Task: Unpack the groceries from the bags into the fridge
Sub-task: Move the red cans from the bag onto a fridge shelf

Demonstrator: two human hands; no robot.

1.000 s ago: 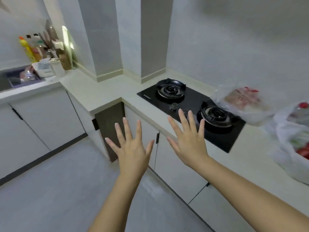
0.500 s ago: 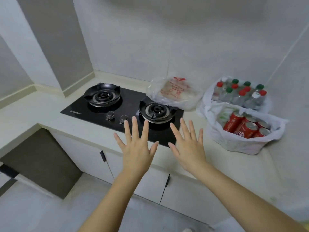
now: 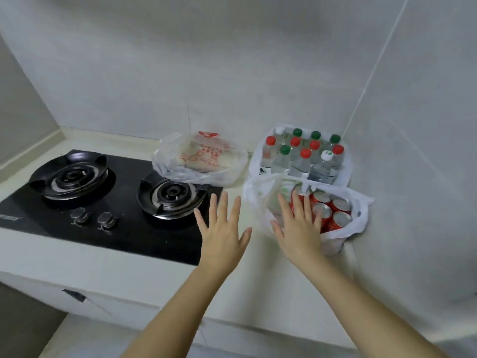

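Three plastic bags stand on the pale countertop (image 3: 245, 275) by the wall. A clear bag with red print (image 3: 201, 158) lies beside the stove's right burner. A white bag (image 3: 346, 174) at the back holds several water bottles (image 3: 302, 153) with red and green caps. In front of it, another white bag (image 3: 361, 218) holds several red soda cans (image 3: 333, 213). My left hand (image 3: 222, 233) hovers flat over the counter, fingers spread, holding nothing. My right hand (image 3: 296, 231) is spread out in front of the can bag, its fingertips over the bag's near edge. No fridge is in view.
A black two-burner gas stove (image 3: 108, 202) with two knobs (image 3: 93, 218) fills the counter to the left. Grey walls meet in a corner just behind and right of the bags. White cabinet fronts (image 3: 116, 288) run below the counter.
My view has swung right from the stove towards the bags. Both spread hands have moved right and forward, and the right hand now reaches the bag of cans.
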